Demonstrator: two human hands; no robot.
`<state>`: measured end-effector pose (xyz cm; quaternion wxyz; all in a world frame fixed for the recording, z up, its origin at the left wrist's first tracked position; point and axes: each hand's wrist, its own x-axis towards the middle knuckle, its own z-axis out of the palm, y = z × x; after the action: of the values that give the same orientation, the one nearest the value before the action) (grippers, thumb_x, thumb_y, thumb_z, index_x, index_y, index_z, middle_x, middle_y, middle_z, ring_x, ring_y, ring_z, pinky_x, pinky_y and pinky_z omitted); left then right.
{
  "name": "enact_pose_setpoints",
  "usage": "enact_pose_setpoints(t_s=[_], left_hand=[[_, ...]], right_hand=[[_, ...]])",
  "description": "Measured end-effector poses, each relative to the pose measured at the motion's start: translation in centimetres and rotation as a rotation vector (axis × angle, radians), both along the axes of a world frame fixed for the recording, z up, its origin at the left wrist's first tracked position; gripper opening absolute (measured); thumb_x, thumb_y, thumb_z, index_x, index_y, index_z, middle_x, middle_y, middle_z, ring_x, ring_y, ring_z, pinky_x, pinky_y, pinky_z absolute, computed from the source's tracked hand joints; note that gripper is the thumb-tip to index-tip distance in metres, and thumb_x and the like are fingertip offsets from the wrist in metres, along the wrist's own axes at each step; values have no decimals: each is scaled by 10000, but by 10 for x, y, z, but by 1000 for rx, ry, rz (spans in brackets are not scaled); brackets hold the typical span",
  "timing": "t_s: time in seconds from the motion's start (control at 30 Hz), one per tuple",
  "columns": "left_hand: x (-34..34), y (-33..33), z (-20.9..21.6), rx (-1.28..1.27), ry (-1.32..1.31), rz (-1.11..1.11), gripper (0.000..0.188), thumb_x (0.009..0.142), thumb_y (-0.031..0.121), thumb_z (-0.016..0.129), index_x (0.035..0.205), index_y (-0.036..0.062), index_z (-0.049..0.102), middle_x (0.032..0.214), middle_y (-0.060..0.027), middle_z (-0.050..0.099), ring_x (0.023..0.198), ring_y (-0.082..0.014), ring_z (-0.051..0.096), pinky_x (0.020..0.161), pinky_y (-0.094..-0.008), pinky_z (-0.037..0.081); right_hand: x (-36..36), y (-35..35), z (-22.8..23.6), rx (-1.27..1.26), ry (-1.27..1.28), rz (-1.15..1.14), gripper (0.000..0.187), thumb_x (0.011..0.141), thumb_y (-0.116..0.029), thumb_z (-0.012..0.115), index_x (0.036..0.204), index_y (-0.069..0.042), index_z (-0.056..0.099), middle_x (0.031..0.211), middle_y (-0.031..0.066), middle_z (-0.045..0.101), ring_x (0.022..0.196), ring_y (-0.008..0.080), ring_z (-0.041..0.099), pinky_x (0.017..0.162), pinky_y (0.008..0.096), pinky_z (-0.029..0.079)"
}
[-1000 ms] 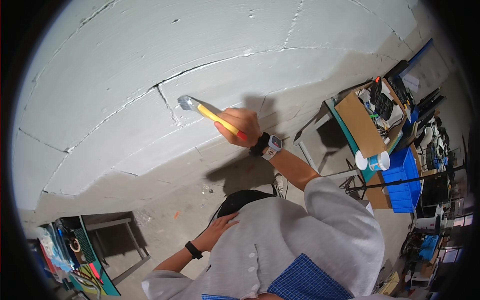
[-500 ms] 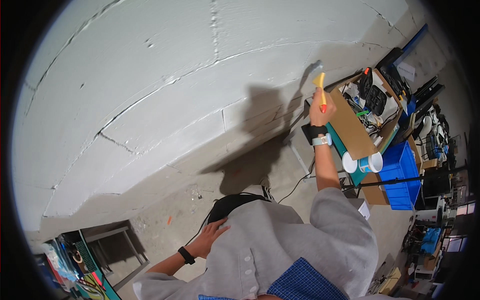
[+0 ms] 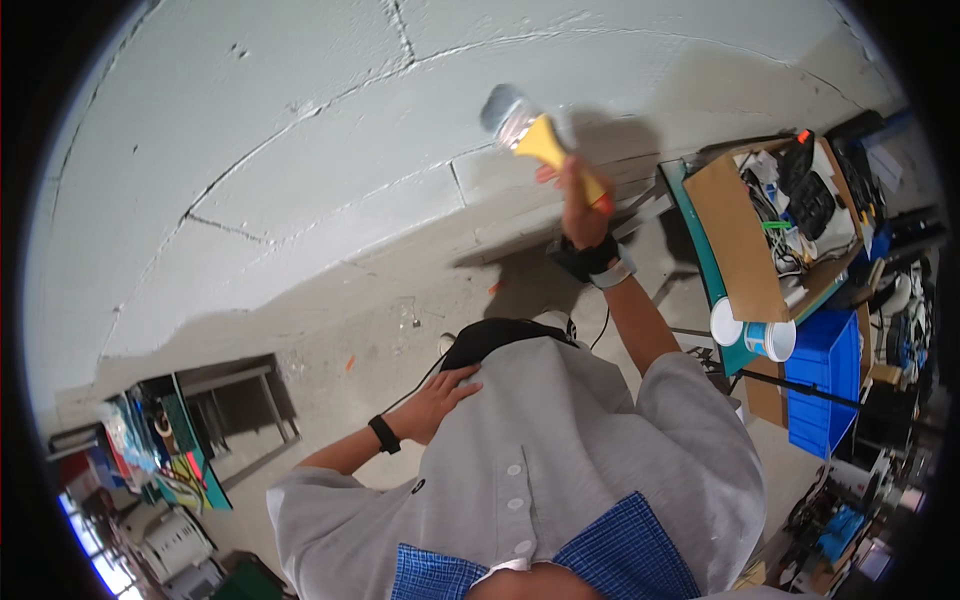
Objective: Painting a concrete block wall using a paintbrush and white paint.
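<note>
A flat paintbrush (image 3: 541, 141) with a yellow and red handle is gripped in my right hand (image 3: 583, 205). Its grey bristles are by the painted block wall (image 3: 330, 150), pointing up and left; I cannot tell whether they touch it. The wall is pale grey-white, with grooved joints and some wet-looking shine. My left hand (image 3: 444, 402) rests against the front of my grey shirt (image 3: 560, 420) near the waist, its fingers extended and holding nothing.
At the right, a green-topped table (image 3: 708, 262) bears a cardboard box (image 3: 735, 240) of cables and gear, and a white tub (image 3: 770, 341) with its lid (image 3: 725, 322) beside it. A blue crate (image 3: 825, 375) stands behind. Another cluttered table (image 3: 203, 465) is at the left.
My right hand has swung left with the paintbrush, away from the cardboard box and along the wall. The view has shifted too. My left hand stays at my waist.
</note>
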<state>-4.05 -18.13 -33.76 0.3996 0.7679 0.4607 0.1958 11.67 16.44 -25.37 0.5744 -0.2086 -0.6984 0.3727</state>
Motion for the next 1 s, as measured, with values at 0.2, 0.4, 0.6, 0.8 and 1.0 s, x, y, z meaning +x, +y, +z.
enact_pose_setpoints(t_s=[0.2,0.4,0.6,0.8,1.0], left_hand=[[14,6,6,-24,-7,77,952,711,303,807,1502,145,301,1562,-222,257,1382,-425,337,1145,-508,282],[23,10,6,-32,17,93,950,714,287,802,1505,129,299,1563,-220,253,1392,-419,327,1153,-502,277],[27,6,7,-76,30,101,918,745,239,767,1513,98,284,1568,-229,230,1412,-421,296,1165,-511,243],[26,-30,-1,-124,118,166,917,766,214,747,1527,75,256,1573,-233,203,1410,-432,286,1164,-511,227],[17,-45,20,-174,27,254,922,750,137,720,1533,105,235,1582,-222,188,1402,-422,288,1147,-519,244]], right_hand=[[12,32,-13,-354,58,73,513,1045,-402,477,911,14,747,770,55,730,706,125,680,661,261,460],[38,52,-22,-430,112,-5,521,1035,-424,488,916,17,739,766,54,729,707,138,685,645,268,467],[88,83,-29,-545,237,-246,568,1028,-506,460,987,0,717,828,73,723,709,165,695,649,270,481],[86,80,-4,-33,-91,-652,391,1024,-342,549,919,3,700,805,107,719,705,201,698,587,308,501],[31,42,-2,321,-373,-615,297,1001,-210,560,797,-6,631,702,141,622,601,344,601,544,412,445]])
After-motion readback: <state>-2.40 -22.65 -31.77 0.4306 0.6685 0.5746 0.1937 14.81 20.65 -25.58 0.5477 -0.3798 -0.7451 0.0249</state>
